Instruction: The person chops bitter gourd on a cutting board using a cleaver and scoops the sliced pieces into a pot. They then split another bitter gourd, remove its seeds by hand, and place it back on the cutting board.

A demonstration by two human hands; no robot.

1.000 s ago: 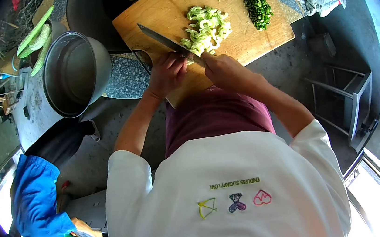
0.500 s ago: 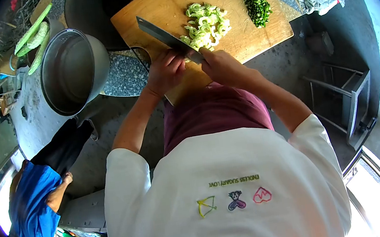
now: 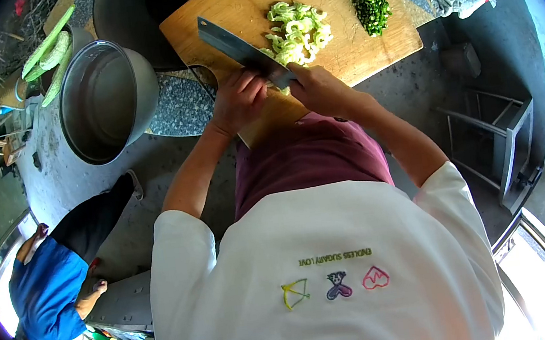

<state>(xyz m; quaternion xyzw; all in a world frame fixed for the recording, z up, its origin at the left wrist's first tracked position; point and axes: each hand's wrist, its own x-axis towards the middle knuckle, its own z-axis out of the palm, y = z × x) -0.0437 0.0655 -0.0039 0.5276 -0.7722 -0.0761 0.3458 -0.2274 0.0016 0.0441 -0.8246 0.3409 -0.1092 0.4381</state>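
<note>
Loc: kitchen | chopping bd [image 3: 220, 8] w/ cut veg [image 3: 300, 32] | lg metal pot [image 3: 146, 83] | speckled ctr [image 3: 179, 110]

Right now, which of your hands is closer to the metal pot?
Left. The left hand lies between the metal pot and the right hand, which holds the cleaver farther away from the pot.

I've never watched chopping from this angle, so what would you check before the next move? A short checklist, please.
1. Right hand gripping the knife by its handle end: ok.
2. Left hand fingertips safely clear of the cutting edge: cannot tell; they are close beside the blade, edge hidden.
3. Pale green slices apart from the dark green chopped pile: ok.
4. Cutting board fully supported by the counter: not ok; its near side overhangs.
5. Metal bowl clear of the blade: ok.
</note>
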